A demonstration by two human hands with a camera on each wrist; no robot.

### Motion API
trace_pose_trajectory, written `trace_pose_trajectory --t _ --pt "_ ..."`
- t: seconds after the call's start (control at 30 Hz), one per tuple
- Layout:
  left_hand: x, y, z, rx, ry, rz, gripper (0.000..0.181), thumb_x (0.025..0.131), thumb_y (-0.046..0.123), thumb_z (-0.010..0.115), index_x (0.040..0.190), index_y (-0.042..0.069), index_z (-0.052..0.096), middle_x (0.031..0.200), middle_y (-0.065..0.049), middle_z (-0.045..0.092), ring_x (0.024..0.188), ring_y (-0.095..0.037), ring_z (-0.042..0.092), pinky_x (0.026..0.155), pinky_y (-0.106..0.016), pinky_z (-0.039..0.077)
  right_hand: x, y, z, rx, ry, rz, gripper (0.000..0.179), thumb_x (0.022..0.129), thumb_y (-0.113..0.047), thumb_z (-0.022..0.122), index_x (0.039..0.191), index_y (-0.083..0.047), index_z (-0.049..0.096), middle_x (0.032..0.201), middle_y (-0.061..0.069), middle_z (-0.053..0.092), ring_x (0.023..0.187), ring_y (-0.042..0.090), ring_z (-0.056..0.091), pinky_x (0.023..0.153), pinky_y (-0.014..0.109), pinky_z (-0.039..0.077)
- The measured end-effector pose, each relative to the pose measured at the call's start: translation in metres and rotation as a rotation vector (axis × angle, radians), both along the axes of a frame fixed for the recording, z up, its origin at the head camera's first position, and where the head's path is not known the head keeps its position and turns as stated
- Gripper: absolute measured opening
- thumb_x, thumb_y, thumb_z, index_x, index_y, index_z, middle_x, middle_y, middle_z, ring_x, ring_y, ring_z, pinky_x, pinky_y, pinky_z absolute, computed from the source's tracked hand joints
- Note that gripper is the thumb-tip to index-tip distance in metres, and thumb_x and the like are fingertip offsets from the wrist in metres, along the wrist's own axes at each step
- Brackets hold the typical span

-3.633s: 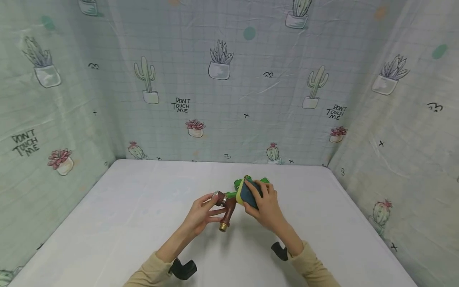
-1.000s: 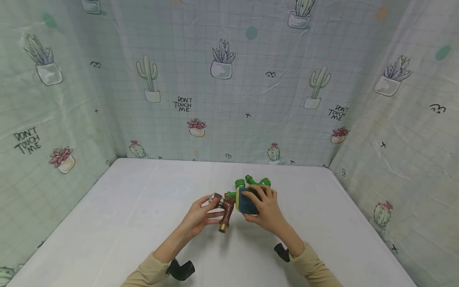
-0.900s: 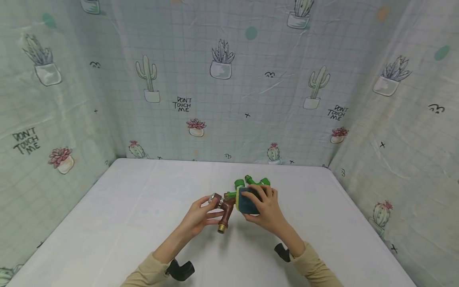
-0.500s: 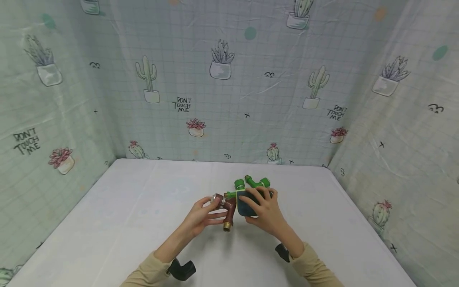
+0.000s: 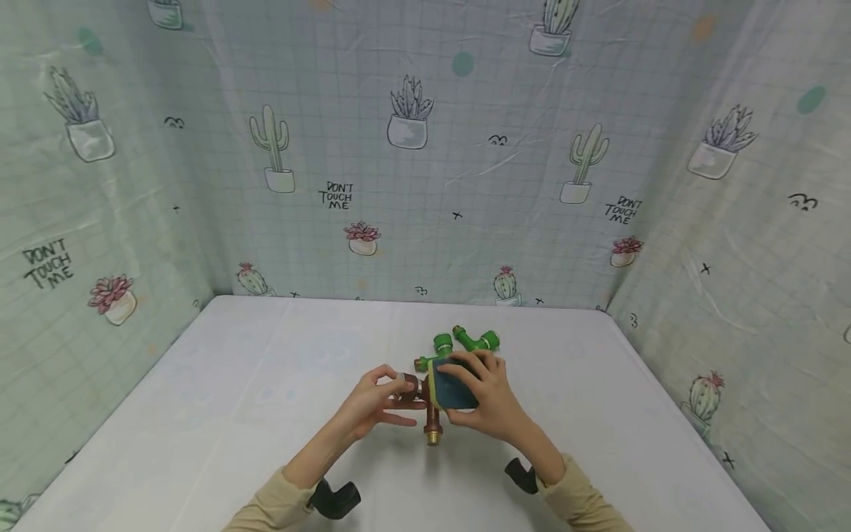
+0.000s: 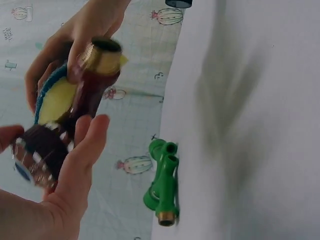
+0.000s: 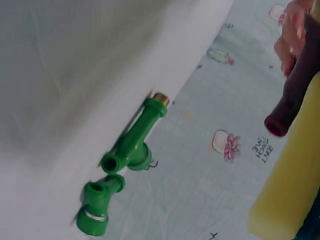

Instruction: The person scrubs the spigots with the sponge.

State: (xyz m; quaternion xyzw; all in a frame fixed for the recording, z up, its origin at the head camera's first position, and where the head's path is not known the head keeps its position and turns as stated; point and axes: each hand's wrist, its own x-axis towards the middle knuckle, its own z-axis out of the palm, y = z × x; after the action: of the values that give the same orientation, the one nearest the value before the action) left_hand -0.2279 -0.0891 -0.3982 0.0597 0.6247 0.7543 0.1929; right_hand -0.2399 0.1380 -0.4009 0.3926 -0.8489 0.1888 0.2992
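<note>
Booth-like setting, cactus-print sheeting (image 5: 452,177), white table (image 5: 286,377)

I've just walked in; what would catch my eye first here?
Probably the brown pipe fitting, held in the left hand above the white table, and the blue-and-yellow sponge that the right hand grips beside it. Just beyond, two bright green fittings lie on the table. Behind it all rises a backdrop printed with potted cacti.

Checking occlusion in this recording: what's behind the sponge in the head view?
Part of the brown fitting and, farther off, two green fittings show past the sponge. Whatever the sponge and right hand cover cannot be seen.
</note>
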Motion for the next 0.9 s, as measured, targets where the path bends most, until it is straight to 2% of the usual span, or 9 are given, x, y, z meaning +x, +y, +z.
trace_pose_trajectory --t 0.07,0.13,0.2,0.27,0.37,0.47,0.6,0.77,0.9 --pt "0.000 -0.002 0.000 -0.042 -0.013 -0.093 0.014 0.084 0.014 0.056 0.080 0.010 0.043 0.094 -0.012 0.060 0.083 -0.031 0.066 0.070 -0.050 0.053 0.000 0.000 0.001 0.013 0.026 -0.022 0.062 0.062 -0.032 0.076 0.119 -0.026 0.052 0.123 0.003 0.048 0.106 0.021 0.035 0.079 0.042 0.029" --pt "0.000 -0.003 -0.001 -0.077 -0.041 -0.182 0.013 0.082 0.011 0.058 0.081 0.007 0.045 0.094 -0.014 0.061 0.079 -0.028 0.067 0.071 -0.048 0.053 -0.001 0.000 0.003 0.037 0.047 -0.032 0.061 0.063 -0.033 0.076 0.119 -0.026 0.052 0.123 0.004 0.048 0.107 0.022 0.035 0.080 0.042 0.028" --pt "0.000 -0.001 -0.002 -0.087 -0.073 -0.232 0.016 0.080 0.008 0.060 0.090 0.001 0.049 0.093 -0.014 0.061 0.076 -0.026 0.067 0.072 -0.047 0.054 -0.002 -0.001 0.005 0.051 0.070 -0.037 0.062 0.062 -0.034 0.077 0.118 -0.026 0.053 0.123 0.004 0.048 0.106 0.022 0.035 0.079 0.042 0.028" --pt "0.002 0.001 -0.002 -0.098 -0.078 -0.244 0.029 0.079 0.006 0.061 0.103 -0.007 0.050 0.093 -0.015 0.061 0.074 -0.024 0.067 0.073 -0.045 0.054 -0.001 -0.003 0.006 0.055 0.069 -0.045 0.063 0.061 -0.035 0.078 0.118 -0.026 0.053 0.122 0.005 0.049 0.105 0.022 0.036 0.077 0.042 0.028" --pt "0.002 0.004 -0.003 -0.118 -0.054 -0.191 0.042 0.079 0.006 0.062 0.114 -0.014 0.049 0.092 -0.015 0.062 0.072 -0.021 0.067 0.072 -0.041 0.055 0.002 -0.006 0.009 0.057 0.037 -0.064 0.063 0.061 -0.036 0.078 0.118 -0.026 0.053 0.122 0.004 0.049 0.104 0.021 0.036 0.075 0.041 0.029" --pt "0.002 0.006 -0.004 -0.101 -0.013 -0.084 0.041 0.080 0.008 0.062 0.111 -0.016 0.052 0.090 -0.012 0.062 0.073 -0.020 0.066 0.072 -0.039 0.055 0.007 -0.010 0.010 0.079 -0.008 -0.094 0.060 0.063 -0.040 0.076 0.118 -0.028 0.054 0.122 0.002 0.050 0.103 0.020 0.037 0.074 0.039 0.030" --pt "0.003 0.008 -0.006 -0.033 0.004 0.039 0.038 0.082 0.008 0.060 0.108 -0.018 0.052 0.091 -0.011 0.061 0.073 -0.021 0.066 0.073 -0.038 0.055 0.011 -0.010 0.009 0.139 -0.042 -0.153 0.057 0.064 -0.043 0.075 0.116 -0.028 0.055 0.121 0.002 0.051 0.101 0.021 0.039 0.072 0.039 0.032" --pt "0.006 0.010 -0.008 0.011 0.022 0.112 0.037 0.081 0.004 0.059 0.108 -0.019 0.050 0.087 -0.010 0.061 0.071 -0.020 0.067 0.073 -0.039 0.055 0.015 -0.003 0.011 0.203 -0.059 -0.269 0.057 0.061 -0.044 0.075 0.113 -0.029 0.056 0.117 0.002 0.053 0.100 0.022 0.040 0.070 0.043 0.033" --pt "0.007 0.009 -0.009 0.039 0.041 0.170 0.031 0.081 0.001 0.056 0.106 -0.016 0.049 0.081 -0.007 0.062 0.073 -0.020 0.068 0.073 -0.041 0.055 0.018 0.000 0.013 0.140 -0.059 -0.320 0.056 0.060 -0.042 0.077 0.111 -0.028 0.057 0.114 0.001 0.054 0.098 0.021 0.039 0.068 0.042 0.032"
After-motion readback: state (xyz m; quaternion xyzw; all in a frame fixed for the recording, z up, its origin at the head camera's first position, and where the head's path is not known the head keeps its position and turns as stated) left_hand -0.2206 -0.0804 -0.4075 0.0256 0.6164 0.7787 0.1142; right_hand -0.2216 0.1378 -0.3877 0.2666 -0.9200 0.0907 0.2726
